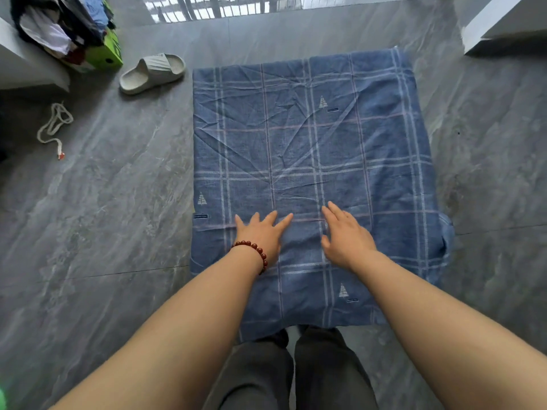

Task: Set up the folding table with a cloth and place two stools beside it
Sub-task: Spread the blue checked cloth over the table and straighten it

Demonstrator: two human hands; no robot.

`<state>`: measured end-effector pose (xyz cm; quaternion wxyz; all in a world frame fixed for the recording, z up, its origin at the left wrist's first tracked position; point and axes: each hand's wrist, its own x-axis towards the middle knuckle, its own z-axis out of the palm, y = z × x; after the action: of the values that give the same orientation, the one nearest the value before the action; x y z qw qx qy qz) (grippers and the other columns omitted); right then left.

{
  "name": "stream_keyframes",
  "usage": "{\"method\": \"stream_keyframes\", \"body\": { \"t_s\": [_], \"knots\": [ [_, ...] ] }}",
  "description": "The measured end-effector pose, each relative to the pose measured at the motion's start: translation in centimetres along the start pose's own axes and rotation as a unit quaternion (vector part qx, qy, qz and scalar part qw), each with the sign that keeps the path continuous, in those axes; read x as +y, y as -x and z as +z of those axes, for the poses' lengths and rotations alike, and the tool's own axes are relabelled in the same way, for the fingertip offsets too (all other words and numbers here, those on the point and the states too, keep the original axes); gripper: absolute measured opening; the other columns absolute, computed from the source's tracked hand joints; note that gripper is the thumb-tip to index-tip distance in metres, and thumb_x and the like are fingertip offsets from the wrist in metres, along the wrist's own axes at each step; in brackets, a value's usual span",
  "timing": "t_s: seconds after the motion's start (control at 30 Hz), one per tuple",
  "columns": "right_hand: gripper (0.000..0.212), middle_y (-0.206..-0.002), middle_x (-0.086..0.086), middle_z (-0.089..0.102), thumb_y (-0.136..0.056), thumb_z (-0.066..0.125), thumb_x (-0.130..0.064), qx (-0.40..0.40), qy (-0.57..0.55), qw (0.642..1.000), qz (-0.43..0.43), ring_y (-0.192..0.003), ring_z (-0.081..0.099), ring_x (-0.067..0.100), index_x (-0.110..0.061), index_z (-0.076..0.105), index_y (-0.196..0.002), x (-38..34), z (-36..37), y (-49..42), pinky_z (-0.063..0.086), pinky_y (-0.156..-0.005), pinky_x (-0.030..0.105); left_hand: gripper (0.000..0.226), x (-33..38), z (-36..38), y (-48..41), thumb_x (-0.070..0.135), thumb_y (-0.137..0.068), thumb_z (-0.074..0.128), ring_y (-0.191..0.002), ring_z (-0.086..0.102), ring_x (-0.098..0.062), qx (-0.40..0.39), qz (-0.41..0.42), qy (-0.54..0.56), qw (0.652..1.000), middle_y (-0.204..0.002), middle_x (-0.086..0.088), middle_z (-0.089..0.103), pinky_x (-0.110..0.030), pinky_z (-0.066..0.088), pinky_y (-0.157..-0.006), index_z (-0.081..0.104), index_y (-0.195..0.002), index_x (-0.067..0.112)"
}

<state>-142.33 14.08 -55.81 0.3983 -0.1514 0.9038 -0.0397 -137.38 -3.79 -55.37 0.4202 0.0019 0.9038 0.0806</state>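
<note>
Smoothing the soft, light cloth (310, 143), we press our left hand (262, 235) and right hand (346, 238) flat, fingers spread, holding nothing; it wrinkles easily, so we'd grip its edges.

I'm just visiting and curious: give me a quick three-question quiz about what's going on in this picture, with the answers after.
1. True or false: both hands lie flat and open on the blue checked cloth.
2. Which wrist wears the red bead bracelet: A left, B right, C neither?
3. Fill in: the grey slipper lies on the floor to the cloth's far ____.

Key
1. True: the left hand and the right hand press on the cloth, fingers spread, gripping nothing.
2. A.
3. Left. No stools show in this view.
</note>
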Motion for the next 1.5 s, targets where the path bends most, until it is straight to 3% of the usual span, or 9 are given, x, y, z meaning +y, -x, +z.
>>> {"method": "stream_keyframes", "body": {
  "t_s": [0.17, 0.3, 0.4, 0.57, 0.77, 0.9, 1.17, 1.27, 1.5],
  "knots": [
    [0.054, -0.156, -0.002, 0.018, -0.095, 0.039, -0.013, 0.062, -0.086, 0.994, -0.032, -0.135, 0.032, 0.026, -0.016, 0.026, -0.147, 1.3, -3.3, -1.9, 0.034, -0.104, 0.039, 0.061, 2.5, -3.5, -2.1, 0.034, -0.098, 0.037, -0.142, 0.014, -0.028, 0.050, 0.013, 0.055, 0.997, -0.157, 0.004, 0.006, -0.061, 0.016, -0.108, 0.001, -0.147, 0.041],
    [0.050, -0.140, 0.003, 0.044, -0.089, 0.039, 0.001, 0.114, -0.156, 0.979, -0.061, -0.123, 0.047, 0.025, -0.013, 0.043, -0.137, 3.1, -5.8, -3.5, 0.039, -0.098, 0.035, 0.057, 5.3, -5.3, -4.0, 0.031, -0.096, 0.041, -0.135, 0.031, -0.026, 0.100, 0.023, 0.162, 0.981, -0.154, 0.003, 0.020, -0.052, 0.035, -0.104, 0.016, -0.147, 0.035],
    [0.048, -0.126, 0.007, 0.056, -0.084, 0.041, 0.006, 0.148, -0.205, 0.965, -0.065, -0.111, 0.055, 0.025, -0.011, 0.053, -0.127, 5.0, -7.7, -4.3, 0.041, -0.092, 0.031, 0.055, 8.2, -6.6, -5.6, 0.025, -0.095, 0.046, -0.129, 0.039, -0.026, 0.130, 0.025, 0.261, 0.956, -0.148, -0.001, 0.032, -0.045, 0.038, -0.102, 0.026, -0.145, 0.029],
    [0.039, -0.114, 0.009, 0.061, -0.084, 0.041, 0.006, 0.177, -0.245, 0.950, -0.084, -0.105, 0.057, 0.024, -0.009, 0.060, -0.114, 9.1, -10.2, -5.1, 0.044, -0.092, 0.035, 0.051, 13.6, -9.1, -9.0, 0.019, -0.093, 0.050, -0.126, 0.044, -0.023, 0.157, 0.011, 0.329, 0.931, -0.140, -0.006, 0.042, -0.035, 0.037, -0.103, 0.035, -0.141, 0.024],
    [0.031, -0.105, 0.009, 0.064, -0.085, 0.045, 0.006, 0.235, -0.302, 0.923, -0.040, -0.096, 0.059, 0.022, -0.006, 0.063, -0.108, 15.4, -11.5, -6.2, 0.040, -0.082, 0.022, 0.052, 18.9, -10.8, -13.1, 0.025, -0.093, 0.052, -0.124, 0.046, -0.020, 0.155, -0.016, 0.348, 0.924, -0.137, -0.006, 0.046, -0.031, 0.035, -0.101, 0.034, -0.141, 0.021],
    [0.030, -0.103, 0.010, 0.064, -0.084, 0.046, 0.007, 0.256, -0.340, 0.905, -0.005, -0.093, 0.060, 0.023, -0.005, 0.063, -0.105, 18.9, -11.3, -6.9, 0.046, -0.082, 0.028, 0.053, 21.4, -11.0, -15.1, 0.029, -0.089, 0.058, -0.119, 0.050, -0.021, 0.150, -0.043, 0.339, 0.928, -0.132, -0.006, 0.049, -0.033, 0.041, -0.099, 0.039, -0.137, 0.020],
    [0.028, -0.102, 0.008, 0.062, -0.082, 0.055, 0.005, 0.211, -0.392, 0.895, 0.027, -0.094, 0.060, 0.022, -0.008, 0.062, -0.106, 21.4, -9.8, -7.5, 0.049, -0.085, 0.033, 0.065, 25.0, -10.6, -16.5, 0.042, -0.075, 0.070, -0.111, 0.053, -0.022, 0.156, -0.108, 0.308, 0.932, -0.127, -0.005, 0.046, -0.037, 0.047, -0.089, 0.041, -0.127, 0.017],
    [0.030, -0.110, 0.006, 0.059, -0.082, 0.064, -0.005, 0.196, -0.395, 0.895, 0.067, -0.101, 0.057, 0.020, -0.010, 0.058, -0.111, 21.9, -9.4, -7.7, 0.047, -0.089, 0.032, 0.066, 25.3, -10.7, -16.5, 0.043, -0.070, 0.075, -0.106, 0.054, -0.024, 0.150, -0.126, 0.298, 0.934, -0.122, -0.005, 0.048, -0.036, 0.047, -0.083, 0.041, -0.119, 0.014],
    [0.063, -0.140, 0.013, 0.045, -0.089, 0.059, -0.037, -0.018, -0.320, 0.941, 0.111, -0.126, 0.046, 0.028, -0.009, 0.035, -0.140, 22.6, -7.5, -7.6, 0.038, -0.098, 0.032, 0.037, 24.7, -11.2, -16.0, 0.010, -0.081, 0.057, -0.091, 0.058, -0.029, 0.115, -0.139, 0.321, 0.930, -0.100, -0.011, 0.058, -0.033, 0.045, -0.073, 0.040, -0.114, 0.011]
  ]
}}
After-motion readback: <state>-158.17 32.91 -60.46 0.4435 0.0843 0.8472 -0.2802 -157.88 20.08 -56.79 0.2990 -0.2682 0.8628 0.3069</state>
